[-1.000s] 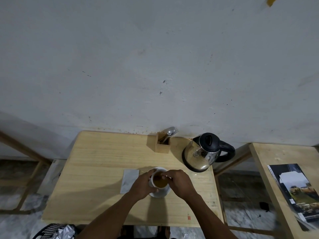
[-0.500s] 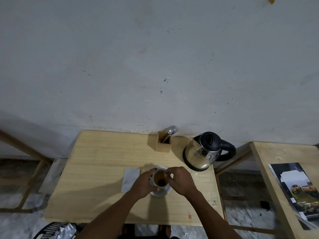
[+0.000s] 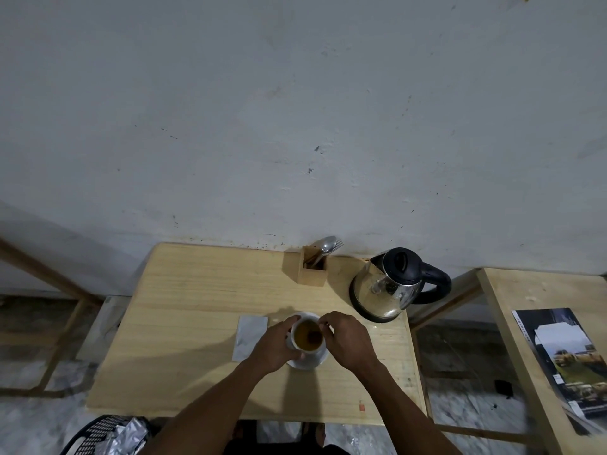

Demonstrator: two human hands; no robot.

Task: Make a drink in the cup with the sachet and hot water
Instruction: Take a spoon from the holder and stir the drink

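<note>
The desk point(image 3: 197, 307) carries everything: the kettle point(image 3: 391, 287) stands at about two o'clock from the cup point(image 3: 307, 336), a wooden holder point(image 3: 312, 269) with spoons at twelve o'clock, and a flat sachet point(image 3: 249, 336) lies just beside the cup at nine o'clock. The cup sits on a saucer point(image 3: 310, 361) and already holds brown liquid with a darker patch in it, so the step in hand looks like steeping or stirring. Next, I judge, comes gentle mixing without tipping the cup. The left hand point(image 3: 279, 346) is wrapped around the cup's side, steadying it. The right hand point(image 3: 345, 339) hovers at three o'clock, fingertips point(image 3: 323, 325) pinched together over the rim; what they grip is too small to tell.
</note>
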